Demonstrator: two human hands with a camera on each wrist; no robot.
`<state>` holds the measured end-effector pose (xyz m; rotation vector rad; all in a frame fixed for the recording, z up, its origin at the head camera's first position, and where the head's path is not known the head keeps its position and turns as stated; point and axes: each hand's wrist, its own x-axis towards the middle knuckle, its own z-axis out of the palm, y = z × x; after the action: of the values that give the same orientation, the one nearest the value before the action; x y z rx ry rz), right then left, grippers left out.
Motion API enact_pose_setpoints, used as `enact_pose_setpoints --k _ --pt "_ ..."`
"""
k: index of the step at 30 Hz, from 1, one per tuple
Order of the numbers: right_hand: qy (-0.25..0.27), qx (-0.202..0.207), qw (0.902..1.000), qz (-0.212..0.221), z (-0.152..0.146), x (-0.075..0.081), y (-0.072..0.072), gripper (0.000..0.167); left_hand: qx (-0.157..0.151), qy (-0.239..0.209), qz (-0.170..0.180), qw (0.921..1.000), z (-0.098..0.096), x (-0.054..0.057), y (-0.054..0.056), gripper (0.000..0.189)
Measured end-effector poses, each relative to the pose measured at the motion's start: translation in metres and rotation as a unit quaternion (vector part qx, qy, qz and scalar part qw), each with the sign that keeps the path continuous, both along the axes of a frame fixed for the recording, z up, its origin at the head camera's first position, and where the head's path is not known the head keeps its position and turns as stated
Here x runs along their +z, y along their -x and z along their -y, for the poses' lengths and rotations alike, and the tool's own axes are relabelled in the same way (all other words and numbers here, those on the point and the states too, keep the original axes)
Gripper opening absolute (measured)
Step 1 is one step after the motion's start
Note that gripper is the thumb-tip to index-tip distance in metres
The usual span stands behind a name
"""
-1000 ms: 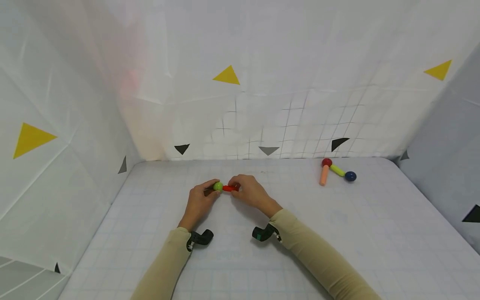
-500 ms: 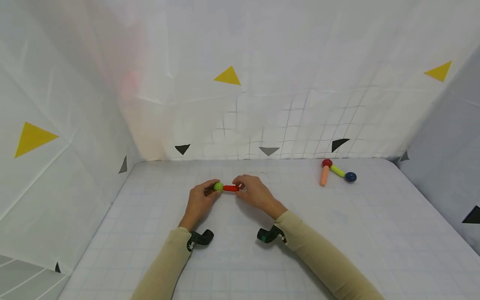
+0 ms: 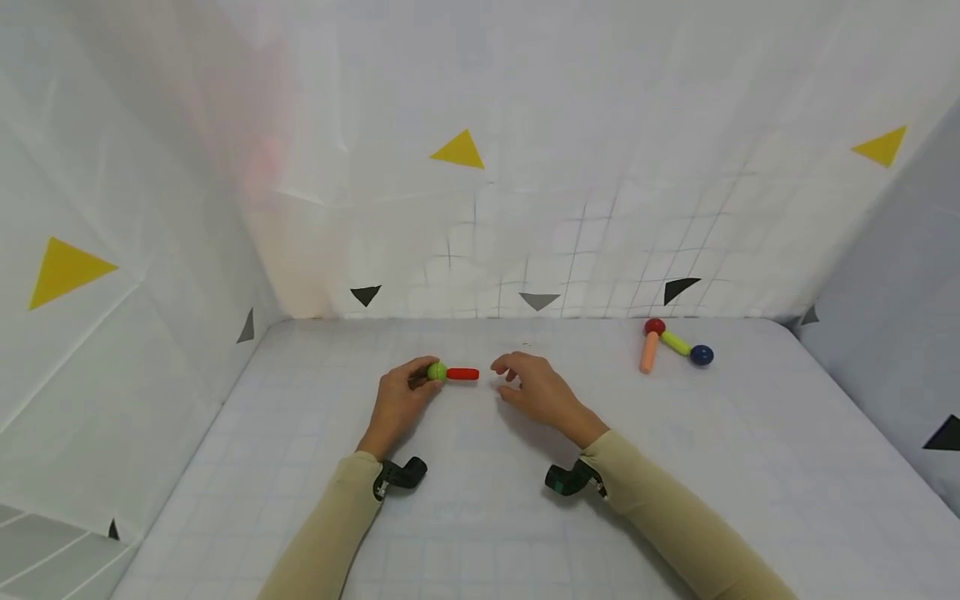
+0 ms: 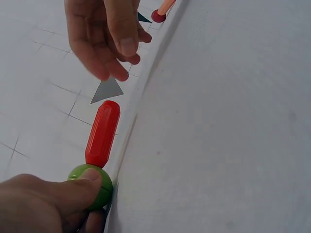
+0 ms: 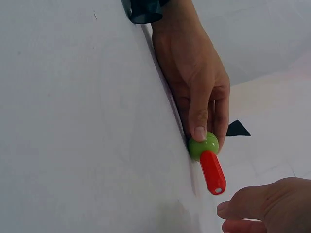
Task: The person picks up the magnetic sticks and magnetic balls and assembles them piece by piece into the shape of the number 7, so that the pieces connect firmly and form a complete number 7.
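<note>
Grn ball (image 3: 437, 372) in L grip (image 3: 400, 402), rod (image 3: 462, 374) outside

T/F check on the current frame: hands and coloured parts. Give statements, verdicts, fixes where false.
1. The left hand pinches the glossy round green ball. True.
2. The right hand grips the faceted red rod. False: it holds nothing and is apart from the rod.
3. In the head view, the round dark-blue ball lies right of the round dark-red ball. True.
4. The cylindrical orange rod meets the dark-blue ball. False: it meets the dark-red ball.
</note>
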<state>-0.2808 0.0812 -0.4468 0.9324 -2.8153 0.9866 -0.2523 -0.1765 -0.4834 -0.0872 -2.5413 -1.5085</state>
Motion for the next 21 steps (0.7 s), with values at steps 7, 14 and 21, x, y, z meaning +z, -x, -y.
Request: enact_pose_setpoints --k 7,14,21 --pt "0.003 -0.006 0.9998 -0.017 -0.021 0.001 0.001 0.032 -0.002 0.001 -0.002 1.0 -0.001 0.001 0.0 0.039" --pt "0.014 0.002 0.9991 -0.041 -0.03 0.002 0.003 0.031 0.001 -0.002 0.0 1.0 -0.002 0.001 0.001 0.039" --pt "0.017 -0.002 0.999 -0.041 -0.035 0.002 0.003 0.032 0.002 0.004 0.0 1.0 -0.001 0.0 -0.001 0.039"
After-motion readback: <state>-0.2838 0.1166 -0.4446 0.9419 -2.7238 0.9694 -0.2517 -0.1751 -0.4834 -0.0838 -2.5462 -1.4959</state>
